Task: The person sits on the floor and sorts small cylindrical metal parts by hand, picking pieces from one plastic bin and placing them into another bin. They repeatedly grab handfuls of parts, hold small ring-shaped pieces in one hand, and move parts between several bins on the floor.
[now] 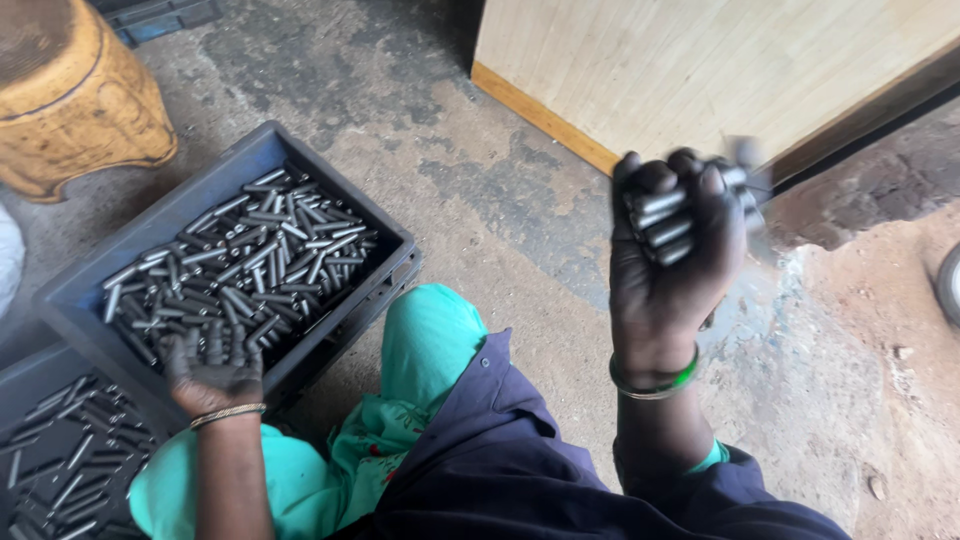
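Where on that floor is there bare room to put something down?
Bare concrete floor lies open between the dark crate of metal pins and the wooden panel, and on the sandy ground below the right hand. It is crowded around the left hand, where both crates are full.

Your right hand (pixel 668 262) blurred the rod (pixel 668 228) tips; the second crate (pixel 62 452) and stool (pixel 70 95) ran off-frame.

A small workshop: grimy concrete floor (pixel 480 180), grey plastic crates (pixel 90 290) full of short metal rods (pixel 240 265).
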Demonstrator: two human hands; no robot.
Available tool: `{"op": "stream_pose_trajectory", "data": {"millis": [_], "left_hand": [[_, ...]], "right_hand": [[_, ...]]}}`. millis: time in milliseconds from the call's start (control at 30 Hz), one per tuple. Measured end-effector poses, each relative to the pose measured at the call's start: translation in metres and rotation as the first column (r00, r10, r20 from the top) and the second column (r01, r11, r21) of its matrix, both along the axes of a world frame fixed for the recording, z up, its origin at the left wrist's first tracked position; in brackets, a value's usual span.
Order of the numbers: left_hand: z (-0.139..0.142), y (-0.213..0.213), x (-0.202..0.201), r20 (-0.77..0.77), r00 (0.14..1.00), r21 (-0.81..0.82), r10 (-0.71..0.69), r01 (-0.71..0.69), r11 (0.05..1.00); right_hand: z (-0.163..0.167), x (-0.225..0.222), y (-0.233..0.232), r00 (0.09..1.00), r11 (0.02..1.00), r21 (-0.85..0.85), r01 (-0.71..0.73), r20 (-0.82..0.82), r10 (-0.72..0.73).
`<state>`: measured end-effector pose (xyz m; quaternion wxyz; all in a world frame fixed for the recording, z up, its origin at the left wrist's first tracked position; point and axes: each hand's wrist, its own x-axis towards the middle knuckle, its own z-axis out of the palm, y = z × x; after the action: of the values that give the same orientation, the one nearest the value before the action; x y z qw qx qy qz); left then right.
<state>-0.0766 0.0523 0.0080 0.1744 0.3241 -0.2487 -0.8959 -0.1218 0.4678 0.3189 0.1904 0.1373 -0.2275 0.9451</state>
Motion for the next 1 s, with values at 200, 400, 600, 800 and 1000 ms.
{"op": "stream_pose_trajectory", "data": {"millis": [200,400,600,800,1000], "left_hand": [[0.002,0.000,-0.001,0.005,1.000,0.002,0.019,-0.019,1.000],[0.004,-0.001,0.000,0.020,1.000,0.027,0.023,-0.024,0.999],[0.009,-0.001,0.003,0.002,0.999,0.021,0.038,-0.038,0.999],[0.019,0.001,0.007,-0.027,0.997,0.065,0.078,-0.076,0.995],[0.027,-0.001,0.010,-0.044,0.989,0.106,0.139,-0.134,0.985]], "right_hand": [[-0.002,-0.011,-0.006,0.728,0.706,-0.683,-0.186,0.387,0.567],[-0.002,-0.004,-0.017,0.639,0.596,-0.755,-0.272,0.321,0.699],[-0.003,-0.005,-0.021,0.602,0.593,-0.763,-0.258,0.354,0.716],[-0.055,-0.030,-0.029,0.650,0.853,-0.322,-0.411,0.552,0.522],[-0.162,-0.080,-0.079,0.337,0.802,-0.136,-0.581,0.857,0.389]]}}
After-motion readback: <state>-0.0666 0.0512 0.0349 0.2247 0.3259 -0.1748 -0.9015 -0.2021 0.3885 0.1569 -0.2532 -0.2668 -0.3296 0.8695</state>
